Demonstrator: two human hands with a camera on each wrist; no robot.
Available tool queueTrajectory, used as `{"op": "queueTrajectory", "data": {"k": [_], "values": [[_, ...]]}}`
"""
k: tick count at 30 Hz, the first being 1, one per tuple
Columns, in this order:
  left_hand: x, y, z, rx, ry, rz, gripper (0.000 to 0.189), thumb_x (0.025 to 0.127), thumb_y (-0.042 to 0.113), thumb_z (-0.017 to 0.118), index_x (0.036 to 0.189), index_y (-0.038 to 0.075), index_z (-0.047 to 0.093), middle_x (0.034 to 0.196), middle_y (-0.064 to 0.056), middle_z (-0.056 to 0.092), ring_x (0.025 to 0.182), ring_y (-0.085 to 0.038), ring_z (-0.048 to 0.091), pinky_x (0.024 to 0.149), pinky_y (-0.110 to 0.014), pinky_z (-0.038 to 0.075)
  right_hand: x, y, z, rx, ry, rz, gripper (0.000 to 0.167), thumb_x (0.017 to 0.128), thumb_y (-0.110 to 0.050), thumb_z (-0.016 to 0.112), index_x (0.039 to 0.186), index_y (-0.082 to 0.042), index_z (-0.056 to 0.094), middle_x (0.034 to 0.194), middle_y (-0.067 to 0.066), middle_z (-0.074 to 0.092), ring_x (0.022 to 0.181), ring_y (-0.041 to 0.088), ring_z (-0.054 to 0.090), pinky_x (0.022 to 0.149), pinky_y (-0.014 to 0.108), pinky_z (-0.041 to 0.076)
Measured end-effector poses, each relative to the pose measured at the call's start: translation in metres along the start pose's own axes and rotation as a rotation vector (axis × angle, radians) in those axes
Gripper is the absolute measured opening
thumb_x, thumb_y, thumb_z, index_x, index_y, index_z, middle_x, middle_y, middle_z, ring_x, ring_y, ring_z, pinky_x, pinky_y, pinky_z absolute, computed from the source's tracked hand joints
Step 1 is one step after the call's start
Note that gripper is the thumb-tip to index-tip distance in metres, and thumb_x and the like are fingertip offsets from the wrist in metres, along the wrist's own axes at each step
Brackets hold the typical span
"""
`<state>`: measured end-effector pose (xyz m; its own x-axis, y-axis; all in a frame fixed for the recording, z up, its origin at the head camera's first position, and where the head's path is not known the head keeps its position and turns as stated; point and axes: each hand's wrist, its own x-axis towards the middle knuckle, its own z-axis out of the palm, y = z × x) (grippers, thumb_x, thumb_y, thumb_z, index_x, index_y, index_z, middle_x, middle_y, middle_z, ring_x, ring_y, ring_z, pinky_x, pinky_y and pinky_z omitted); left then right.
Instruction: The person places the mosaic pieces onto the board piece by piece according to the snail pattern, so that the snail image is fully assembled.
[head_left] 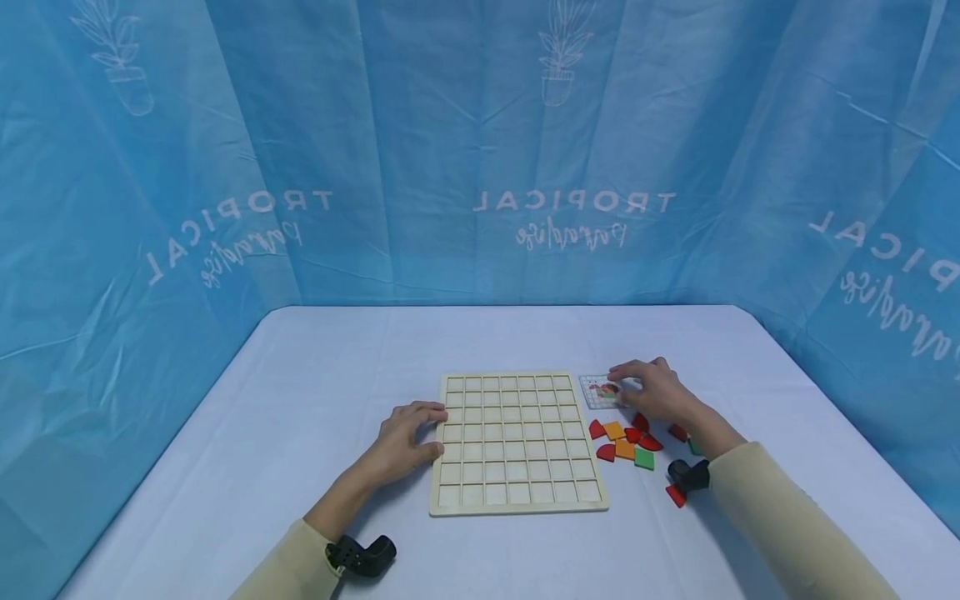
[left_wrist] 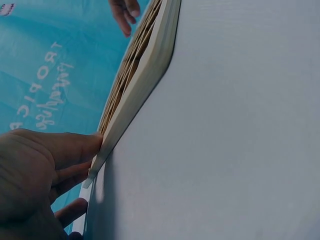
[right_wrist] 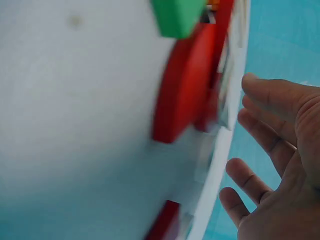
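Observation:
A pale wooden grid board [head_left: 517, 510] lies flat on the table. My left hand [head_left: 408, 442] is at its left edge, thumb and fingertips touching the rim. In the left wrist view the thumb of that left hand [left_wrist: 45, 170] meets the board's side [left_wrist: 135, 102]. My right hand [head_left: 651, 390] hovers by a small printed card [head_left: 592, 390], fingers loosely spread and partly covering it. The right wrist view shows this right hand [right_wrist: 285, 145] with nothing between thumb and fingers. Below the card lie red quarter-round pieces [head_left: 605, 452], orange squares [head_left: 625, 449] and a green square [head_left: 644, 458].
More red pieces [head_left: 676, 496] lie near the right forearm, partly hidden by the black wrist camera [head_left: 686, 477]. White cloth [head_left: 345, 358] covers the table. A blue printed curtain [head_left: 450, 150] encloses the back and sides.

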<state>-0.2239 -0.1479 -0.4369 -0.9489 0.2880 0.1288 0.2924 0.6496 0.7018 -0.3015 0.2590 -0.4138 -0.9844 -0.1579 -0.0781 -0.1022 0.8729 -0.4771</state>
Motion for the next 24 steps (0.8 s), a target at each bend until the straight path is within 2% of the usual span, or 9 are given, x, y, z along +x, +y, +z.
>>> {"op": "queueTrajectory", "data": {"k": [4, 10, 18, 24], "values": [[0.001, -0.002, 0.000, -0.013, -0.008, -0.009, 0.041, 0.081, 0.011, 0.070, 0.121, 0.008, 0.060, 0.136, -0.005, 0.051, 0.130, -0.031, 0.036, 0.108, -0.056, 0.021, -0.007, -0.004, -0.007, 0.003, 0.032, -0.028, 0.042, 0.083, -0.024, 0.069, 0.123, -0.015, 0.063, 0.136, 0.015, 0.052, 0.118, 0.037, 0.034, 0.087, 0.051, 0.047], [0.001, -0.004, 0.001, -0.020, -0.010, -0.041, 0.043, 0.081, 0.013, 0.070, 0.123, 0.010, 0.059, 0.138, -0.004, 0.050, 0.133, -0.030, 0.035, 0.110, -0.055, 0.019, -0.023, -0.003, -0.016, 0.002, 0.070, -0.022, 0.047, 0.082, -0.025, 0.071, 0.126, -0.013, 0.060, 0.134, 0.019, 0.051, 0.116, 0.037, 0.036, 0.084, 0.051, 0.050], [0.000, -0.003, 0.001, -0.029, -0.010, -0.058, 0.044, 0.081, 0.014, 0.071, 0.123, 0.011, 0.059, 0.139, -0.003, 0.050, 0.134, -0.030, 0.033, 0.110, -0.056, 0.018, -0.051, 0.006, -0.019, 0.004, 0.140, -0.025, 0.050, 0.081, -0.026, 0.071, 0.127, -0.008, 0.058, 0.132, 0.023, 0.051, 0.115, 0.039, 0.037, 0.081, 0.051, 0.052], [0.001, -0.002, 0.001, -0.027, -0.004, -0.056, 0.044, 0.081, 0.013, 0.070, 0.124, 0.010, 0.058, 0.139, -0.003, 0.050, 0.133, -0.030, 0.034, 0.110, -0.056, 0.018, -0.070, 0.017, -0.019, 0.011, 0.174, 0.011, 0.059, 0.080, -0.035, 0.072, 0.129, -0.007, 0.056, 0.132, 0.025, 0.049, 0.113, 0.040, 0.037, 0.076, 0.047, 0.054]]}}
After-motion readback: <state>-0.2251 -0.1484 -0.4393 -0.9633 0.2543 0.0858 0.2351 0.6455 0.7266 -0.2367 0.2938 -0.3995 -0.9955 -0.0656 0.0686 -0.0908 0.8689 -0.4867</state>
